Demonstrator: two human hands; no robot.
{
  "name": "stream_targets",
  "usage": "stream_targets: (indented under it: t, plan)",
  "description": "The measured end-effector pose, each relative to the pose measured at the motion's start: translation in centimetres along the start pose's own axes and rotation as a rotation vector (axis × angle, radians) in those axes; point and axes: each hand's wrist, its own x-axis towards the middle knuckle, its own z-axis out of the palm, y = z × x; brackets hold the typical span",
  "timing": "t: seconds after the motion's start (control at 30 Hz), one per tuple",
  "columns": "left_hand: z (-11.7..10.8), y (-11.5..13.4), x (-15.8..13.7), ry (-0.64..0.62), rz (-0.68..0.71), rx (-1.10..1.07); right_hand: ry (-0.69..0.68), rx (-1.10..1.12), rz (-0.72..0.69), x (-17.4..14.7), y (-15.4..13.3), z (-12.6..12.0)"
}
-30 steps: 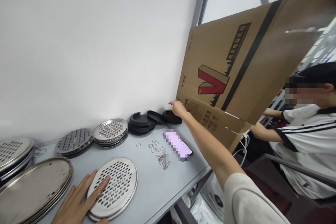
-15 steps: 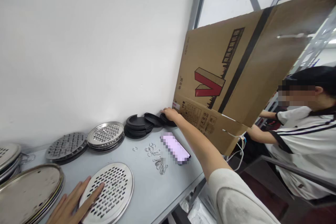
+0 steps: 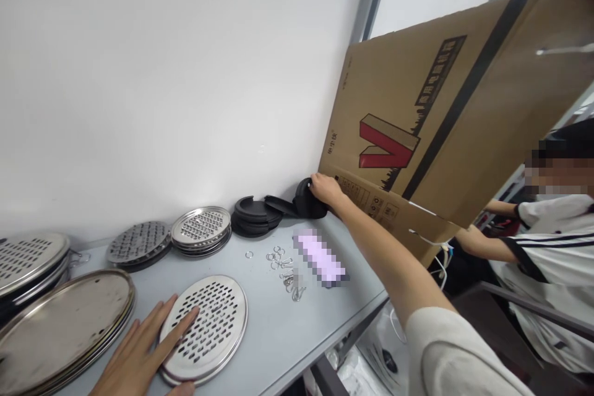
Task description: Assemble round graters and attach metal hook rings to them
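Observation:
My left hand (image 3: pixel 139 352) lies open at the lower left, fingers spread over the edge of a round metal plate (image 3: pixel 211 322) with rows of slots. My right hand (image 3: pixel 327 190) reaches to the back of the table, fingers closed on a black round plastic piece (image 3: pixel 309 201) that is tipped up; its far side is partly hidden. Beside it rests a stack of black round pieces (image 3: pixel 255 216) with a cut-out rim. Further left are a stack of silver slotted plates (image 3: pixel 202 228) and a dark slotted plate (image 3: pixel 138 242).
Large metal trays (image 3: pixel 69 325) and more slotted plates (image 3: pixel 32 260) occupy the left. Loose metal rings and clips (image 3: pixel 292 281) lie mid-table near a blurred phone (image 3: pixel 320 257). A big cardboard box (image 3: pixel 394 105) stands at right, beside a person in a white shirt (image 3: pixel 547 229).
My right hand has tipped the black piece up from lying low. My left hand stays on the slotted plate. The whole view has shifted, moving the table's things slightly rightward.

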Motion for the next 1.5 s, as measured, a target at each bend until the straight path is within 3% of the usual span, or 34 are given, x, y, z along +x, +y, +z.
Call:
stream_targets:
  t: [0.2, 0.43, 0.57, 0.8, 1.0, 1.3, 1.5]
  plan:
    - [-1.5, 1.0, 0.4, -0.042, -0.033, 0.003, 0.140, 0.064, 0.029, -2.2, 0.5, -5.0]
    - [-1.8, 1.0, 0.2, -0.075, -0.079, -0.021, 0.096, 0.202, -0.070, -6.7, -4.4, -7.9]
    - [-2.4, 1.3, 0.3, -0.128, -0.101, -0.036, 0.058, 0.392, -0.123, -10.5, -7.4, -7.5]
    - [-3.3, 2.0, 0.4, -0.174, -0.149, -0.056, 0.043, 0.644, 0.049, -14.4, -11.0, -4.5]
    - [-3.8, 2.2, 0.6, -0.195, -0.172, -0.094, 0.019, 0.718, -0.006, -16.5, -13.3, -3.4]
    - [-4.5, 2.4, 0.5, -0.234, -0.212, -0.167, -0.164, 0.926, -0.081, -19.4, -18.2, -2.9]
    - [-5.3, 3.1, 0.8, -0.221, -0.244, -0.217, -0.236, 1.079, -0.238, -19.8, -18.0, -3.5]
